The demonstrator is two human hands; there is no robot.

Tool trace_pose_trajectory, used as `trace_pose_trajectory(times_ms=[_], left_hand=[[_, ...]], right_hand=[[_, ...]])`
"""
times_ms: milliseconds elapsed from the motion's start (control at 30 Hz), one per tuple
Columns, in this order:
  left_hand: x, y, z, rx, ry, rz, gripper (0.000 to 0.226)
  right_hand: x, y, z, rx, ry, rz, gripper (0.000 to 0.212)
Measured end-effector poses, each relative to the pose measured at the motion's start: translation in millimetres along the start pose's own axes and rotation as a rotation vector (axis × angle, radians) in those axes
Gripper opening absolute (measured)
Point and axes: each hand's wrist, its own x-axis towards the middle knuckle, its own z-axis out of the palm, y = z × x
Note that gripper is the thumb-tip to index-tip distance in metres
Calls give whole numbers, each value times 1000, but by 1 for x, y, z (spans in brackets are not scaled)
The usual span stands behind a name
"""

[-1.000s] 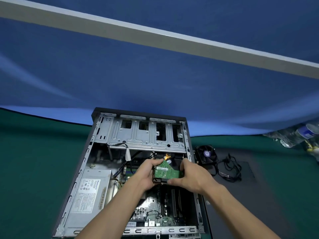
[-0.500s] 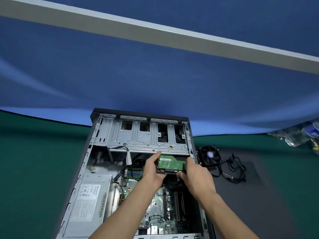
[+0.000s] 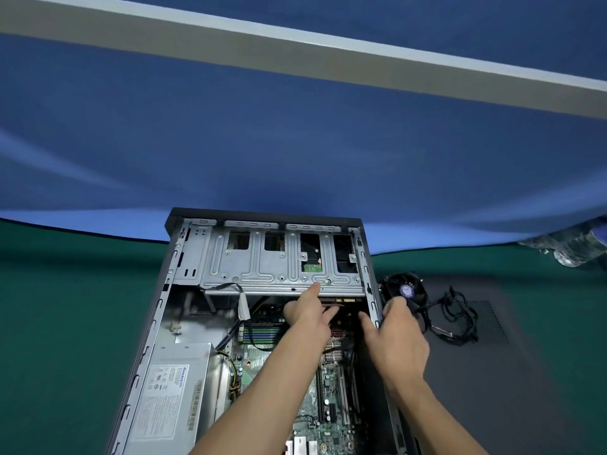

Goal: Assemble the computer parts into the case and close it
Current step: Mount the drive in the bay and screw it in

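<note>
Under the drive cage point(image 3: 282, 267) at the far end of the open case point(image 3: 170, 290), the hard drive point(image 3: 312, 267) is seen almost fully pushed in: a patch of its green circuit board shows through a cage cut-out, and its connector edge sits just under the cage lip. The drive is judged dense and rigid, heavy for its size, with a bare board and connectors that should not be pressed; it is best held by its metal side edges and pushed squarely from the rear face.

The left hand point(image 3: 308, 311) is laid against that rear edge with the forefinger stretched onto the cage lip and the other fingers extended toward the drive, so its grip is loose and pushing rather than closed. The right hand point(image 3: 394, 330) is hooked over the case's right wall point(image 3: 372, 300), its fingers curled round the rim to brace the case.

Half a second ago the drive was held between both hands in front of the cage, its whole green board in view; it is now slid inside, and the right hand is moved off it to the wall.

Beside the case on the desk point(image 3: 65, 307), a loose fan point(image 3: 405, 290) and a tangle of cables point(image 3: 456, 320) are seen lying on a dark panel point(image 3: 525, 356).
</note>
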Motion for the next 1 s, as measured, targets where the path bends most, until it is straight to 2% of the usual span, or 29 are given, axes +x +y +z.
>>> trace_pose_trajectory(times_ms=[67,200,433,567,667,800,1000], left_hand=[[1,0,2,-5,15,6,46],[3,-5,4,13,29,27,47],[-3,-15,14,80,61,143,54],[-5,-16,10,123,11,175,60],[-5,-20,7,115,-7,185,65],[-15,-30,10,183,-10,146,69],[-21,-33,17,306,-63,122,59]], right_hand=[[1,3,6,82,19,85,38],[8,5,12,95,-31,139,40],[11,7,15,163,-99,154,44],[10,15,9,367,-183,92,47],[13,34,0,547,-292,2,39],[25,70,-10,473,-292,-68,27],[45,104,-4,374,-387,-68,6]])
